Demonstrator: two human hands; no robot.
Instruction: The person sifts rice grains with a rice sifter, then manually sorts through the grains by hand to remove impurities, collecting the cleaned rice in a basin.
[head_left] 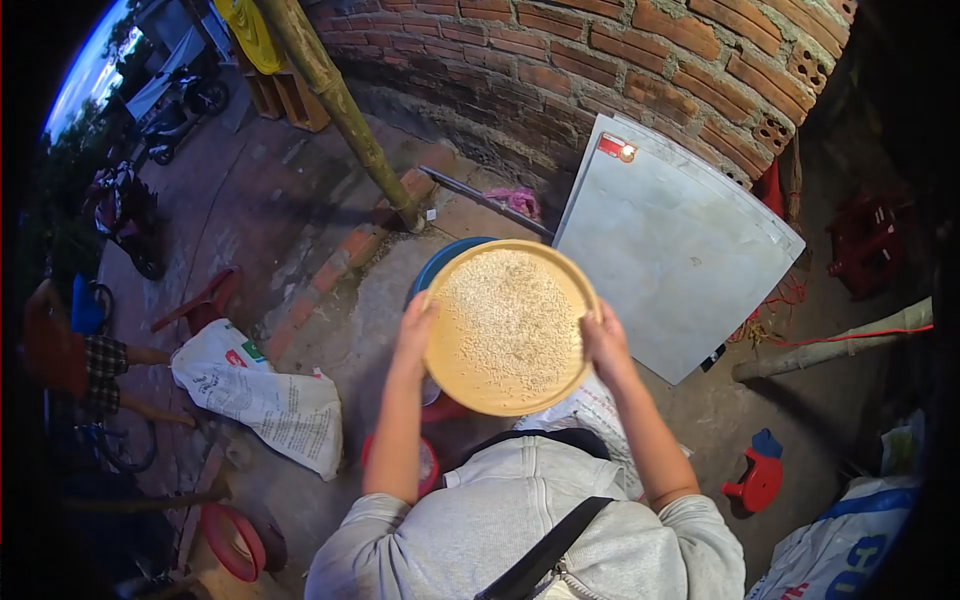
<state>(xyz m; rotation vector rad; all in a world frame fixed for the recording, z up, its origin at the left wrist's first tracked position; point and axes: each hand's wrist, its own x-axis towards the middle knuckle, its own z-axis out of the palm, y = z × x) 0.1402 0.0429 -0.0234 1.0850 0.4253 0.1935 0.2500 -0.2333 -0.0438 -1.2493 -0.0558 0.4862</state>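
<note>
A round yellow tray (470, 390) is held out in front of my chest, with pale rice-like grains (512, 305) spread over most of its bottom. My left hand (411, 335) grips its left rim and my right hand (606, 342) grips the right rim, fingers wrapped around the edge. Behind the tray's upper left side shows part of a blue tub (436, 268); the tray hides the rest. Below the tray, near my left forearm, a red basin (428, 468) is partly covered.
A large grey panel (680, 240) leans by the brick wall (600, 70). A bamboo pole (345, 110) stands at upper left. White sacks (265, 405) lie at left, near another person (60, 345). A red stool (760, 480) is at right, a red-rimmed basin (232, 540) at lower left.
</note>
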